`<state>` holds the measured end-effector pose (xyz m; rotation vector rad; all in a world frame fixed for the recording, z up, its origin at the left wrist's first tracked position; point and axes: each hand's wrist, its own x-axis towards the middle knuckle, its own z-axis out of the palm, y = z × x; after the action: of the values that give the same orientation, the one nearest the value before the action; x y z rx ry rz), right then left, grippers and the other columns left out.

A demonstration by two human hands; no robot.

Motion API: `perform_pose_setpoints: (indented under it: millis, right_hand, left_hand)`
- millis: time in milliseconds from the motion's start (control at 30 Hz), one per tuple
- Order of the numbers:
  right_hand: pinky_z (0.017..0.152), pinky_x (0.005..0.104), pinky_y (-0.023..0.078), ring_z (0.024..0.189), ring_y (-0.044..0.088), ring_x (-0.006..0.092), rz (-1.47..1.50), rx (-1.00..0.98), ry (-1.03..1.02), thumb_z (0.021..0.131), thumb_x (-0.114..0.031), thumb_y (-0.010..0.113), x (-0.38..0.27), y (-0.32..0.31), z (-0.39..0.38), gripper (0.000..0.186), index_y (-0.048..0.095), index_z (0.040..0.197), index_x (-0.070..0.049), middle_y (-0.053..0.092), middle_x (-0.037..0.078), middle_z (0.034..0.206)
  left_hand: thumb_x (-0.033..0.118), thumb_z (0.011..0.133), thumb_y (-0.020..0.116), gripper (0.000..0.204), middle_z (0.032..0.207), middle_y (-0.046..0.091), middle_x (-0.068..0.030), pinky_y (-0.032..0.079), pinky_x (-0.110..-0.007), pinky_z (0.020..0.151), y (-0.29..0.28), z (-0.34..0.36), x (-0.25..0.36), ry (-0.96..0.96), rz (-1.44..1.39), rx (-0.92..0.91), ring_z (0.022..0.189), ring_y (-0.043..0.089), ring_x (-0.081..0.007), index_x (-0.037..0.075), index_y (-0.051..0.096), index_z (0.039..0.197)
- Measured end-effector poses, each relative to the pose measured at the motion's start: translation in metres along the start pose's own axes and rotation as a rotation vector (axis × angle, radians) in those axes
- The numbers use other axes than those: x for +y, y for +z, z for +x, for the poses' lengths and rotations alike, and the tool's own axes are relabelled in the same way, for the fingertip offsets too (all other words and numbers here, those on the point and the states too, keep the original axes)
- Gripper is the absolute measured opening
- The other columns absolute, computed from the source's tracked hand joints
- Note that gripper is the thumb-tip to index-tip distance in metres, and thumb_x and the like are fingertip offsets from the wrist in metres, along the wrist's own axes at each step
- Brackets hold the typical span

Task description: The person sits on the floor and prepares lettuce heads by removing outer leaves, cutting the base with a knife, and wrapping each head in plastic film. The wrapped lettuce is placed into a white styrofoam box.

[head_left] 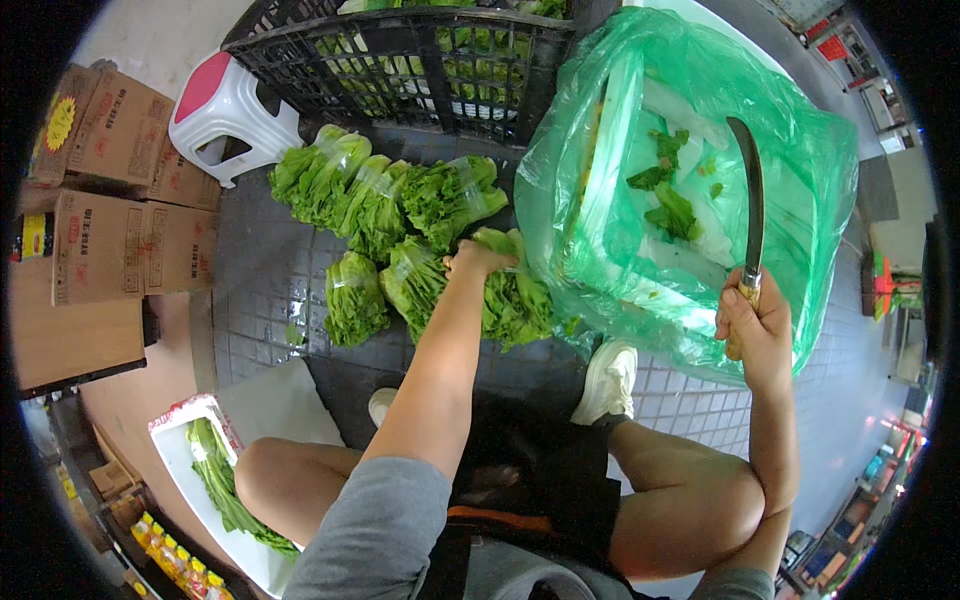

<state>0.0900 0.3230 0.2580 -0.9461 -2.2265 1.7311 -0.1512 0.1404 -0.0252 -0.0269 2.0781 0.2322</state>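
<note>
My right hand (757,315) grips the handle of a curved knife (752,190), its blade pointing up and away in front of a green plastic bag. Out ahead, my left hand (482,258) is closed on the near-right lettuce bundle (517,302); some of its fingers are hidden. Further bundles of green lettuce (375,208), several of them bound with clear tape, lie in two rough rows on the dark tiled floor to the left of and beyond that hand.
The green plastic bag (800,215) lines a large container at right, with loose leaf scraps (672,210) inside. A black crate (480,90) of greens stands at the back. A white stool (235,115), cardboard boxes (125,235) and a white foam box (262,555) holding greens are on the left.
</note>
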Motion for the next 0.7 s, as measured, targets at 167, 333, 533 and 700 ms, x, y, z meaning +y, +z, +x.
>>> perform_pose_setpoints:
  millis: [167,333,533,700]
  right_hand:
    - [0.041,0.0189,0.03,0.05,0.044,0.0044,-0.008,-0.027,-0.056,0.086,-0.015,0.057,0.002,-0.002,-0.003,0.014,0.049,0.089,-0.004,0.05,-0.001,0.063]
    - [0.042,0.02,0.031,0.049,0.043,0.0039,-0.03,-0.019,-0.035,0.087,-0.015,0.057,-0.001,-0.007,-0.01,0.013,0.05,0.087,-0.004,0.049,-0.002,0.06]
    - [0.044,0.0216,0.034,0.049,0.044,0.0049,-0.031,-0.079,-0.071,0.085,-0.018,0.06,0.001,-0.001,-0.014,0.018,0.05,0.08,-0.004,0.048,-0.002,0.058]
    - [0.044,0.0227,0.034,0.049,0.044,0.0057,-0.018,-0.14,-0.123,0.085,-0.022,0.062,0.004,-0.006,-0.018,0.022,0.049,0.079,-0.005,0.046,-0.002,0.057]
  left_hand:
    - [0.048,0.052,0.08,0.092,0.119,0.045,-0.0215,0.037,-0.044,0.093,0.028,-0.038,-0.03,0.076,-0.208,0.316,0.109,0.046,-0.0343,0.002,0.038,0.12]
    - [0.036,0.055,0.082,0.084,0.119,0.045,-0.0235,0.033,-0.048,0.095,0.062,-0.105,-0.069,0.401,-0.447,0.746,0.118,0.033,-0.0413,-0.001,0.041,0.118]
    - [0.014,0.062,0.079,0.073,0.12,0.048,-0.0166,0.032,-0.042,0.098,0.051,-0.183,-0.097,0.632,-0.577,0.94,0.122,0.034,-0.0315,-0.003,0.041,0.122]
    - [0.006,0.061,0.078,0.075,0.111,0.054,-0.0131,0.044,-0.031,0.087,0.004,-0.261,-0.093,0.97,-0.735,0.821,0.1,0.054,-0.0191,-0.006,0.04,0.124]
